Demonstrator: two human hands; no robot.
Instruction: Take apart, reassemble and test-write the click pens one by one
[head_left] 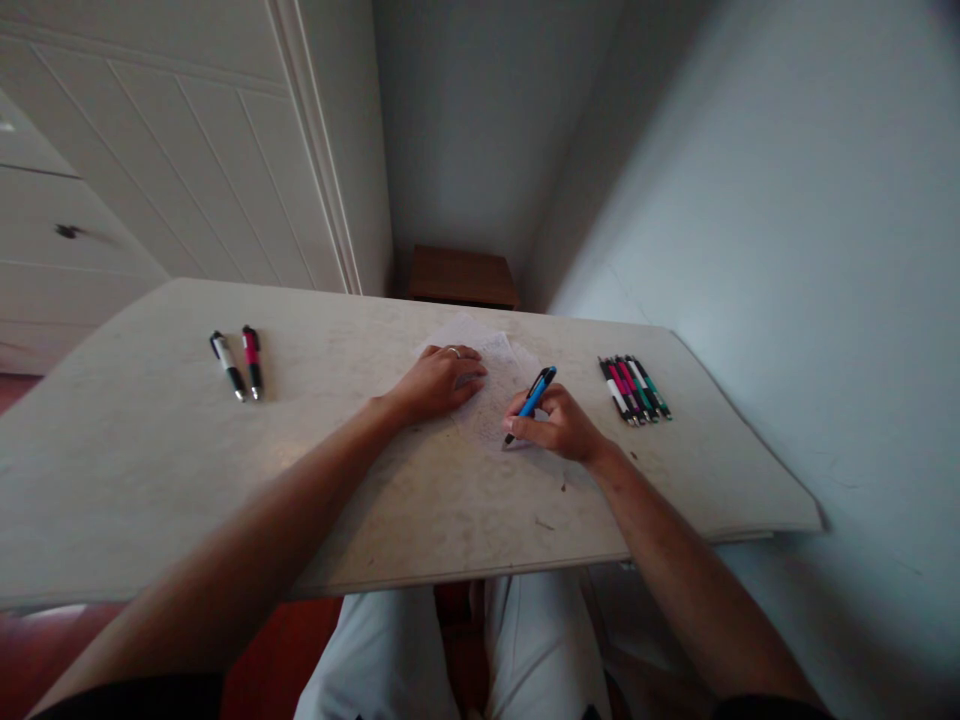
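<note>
My right hand (556,424) is closed around a blue pen (534,396) with a black clip and tip. The pen tilts up to the right, its point at the lower part of a paper sheet (487,405) that carries rows of small writing. Flat on the sheet's left side lies my left hand (444,382), fingers stretched out, a ring on one of them. More paper (461,330) shows beneath and behind the written sheet. Whether the pen's tip touches the paper is too small to tell.
On the pale table (330,360), a white-and-black pen (227,364) and a pink-and-black pen (253,360) lie at the left. Several pens (634,389) sit side by side at the right. A wall (825,300) borders the right edge; a brown wooden box-like piece (463,276) stands beyond.
</note>
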